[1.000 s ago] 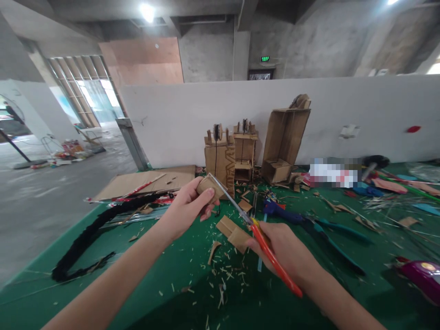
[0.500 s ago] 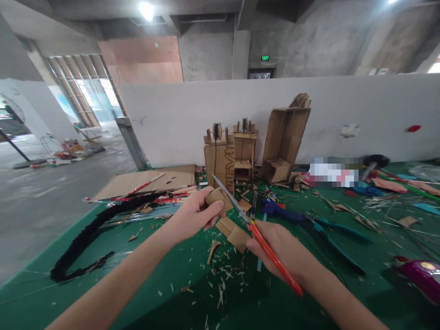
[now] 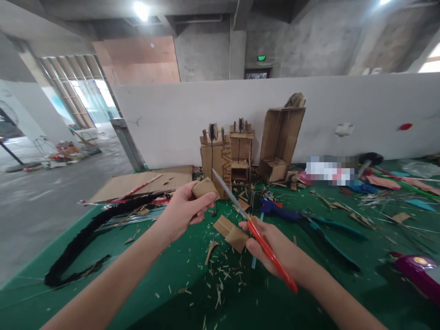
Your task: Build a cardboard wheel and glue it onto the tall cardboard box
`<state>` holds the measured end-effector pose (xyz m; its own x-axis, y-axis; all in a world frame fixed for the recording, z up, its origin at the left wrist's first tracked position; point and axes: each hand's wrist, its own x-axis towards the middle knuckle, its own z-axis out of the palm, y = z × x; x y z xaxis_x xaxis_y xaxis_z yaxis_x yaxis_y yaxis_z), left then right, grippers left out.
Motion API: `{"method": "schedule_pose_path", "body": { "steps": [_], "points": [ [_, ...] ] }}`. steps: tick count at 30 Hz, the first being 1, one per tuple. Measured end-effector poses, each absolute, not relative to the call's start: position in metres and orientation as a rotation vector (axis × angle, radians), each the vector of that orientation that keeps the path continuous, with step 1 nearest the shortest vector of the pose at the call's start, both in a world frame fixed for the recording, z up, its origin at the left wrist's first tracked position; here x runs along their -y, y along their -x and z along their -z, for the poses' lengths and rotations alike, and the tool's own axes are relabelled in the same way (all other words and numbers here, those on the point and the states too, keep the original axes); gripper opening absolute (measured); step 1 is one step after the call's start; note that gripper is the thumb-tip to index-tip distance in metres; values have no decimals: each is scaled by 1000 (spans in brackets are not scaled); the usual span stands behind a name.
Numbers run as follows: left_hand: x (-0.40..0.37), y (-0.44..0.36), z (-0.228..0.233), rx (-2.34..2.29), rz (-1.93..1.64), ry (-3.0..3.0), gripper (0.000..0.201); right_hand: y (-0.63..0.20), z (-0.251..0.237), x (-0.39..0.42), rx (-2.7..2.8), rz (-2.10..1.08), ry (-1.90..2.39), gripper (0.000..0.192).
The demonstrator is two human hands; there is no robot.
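Two hands (image 3: 237, 229) above cluttered table edge (image 3: 51, 252)

Small cardboard piece (image 3: 205, 188) — orange-handled scissors (image 3: 254, 231)

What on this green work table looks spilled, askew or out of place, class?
Small cardboard shavings lie scattered over the green table, thickest below the left hand holding a cardboard piece and the right hand holding orange-handled scissors. At the back, a tall cardboard box leans askew against the white wall.
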<state>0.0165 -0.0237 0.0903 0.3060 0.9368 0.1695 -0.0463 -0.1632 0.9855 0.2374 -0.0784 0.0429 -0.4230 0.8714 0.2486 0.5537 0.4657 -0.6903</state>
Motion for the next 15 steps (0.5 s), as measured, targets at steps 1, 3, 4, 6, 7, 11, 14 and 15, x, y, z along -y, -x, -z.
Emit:
{"method": "schedule_pose_path", "body": {
  "steps": [1, 3, 4, 6, 7, 11, 14, 15],
  "points": [
    [24, -17, -91, -888, -1092, -1453, 21, -236, -43, 79, 2128, -695, 1189, 37],
    [26, -16, -92, -914, -1067, -1497, 21, -234, -42, 81, 2130, -692, 1246, 37],
    [27, -16, -94, -925, -1049, -1534, 21, -233, -42, 81, 2138, -692, 1268, 37],
    [28, -15, -96, -949, -1017, -1623, 20, -233, -41, 81, 2153, -680, 1292, 37],
    [29, -14, -97, -958, -999, -1667, 19, -233, -41, 81, 2158, -671, 1296, 36],
    [31, -13, -100, -984, -936, -1781, 21, -234, -40, 80, 2175, -646, 1299, 36],
    [32, -14, -101, -999, -910, -1796, 23, -234, -41, 80, 2188, -637, 1319, 35],
    [32, -15, -101, -1003, -906, -1795, 24, -234, -41, 80, 2191, -632, 1325, 34]
  ]
}}
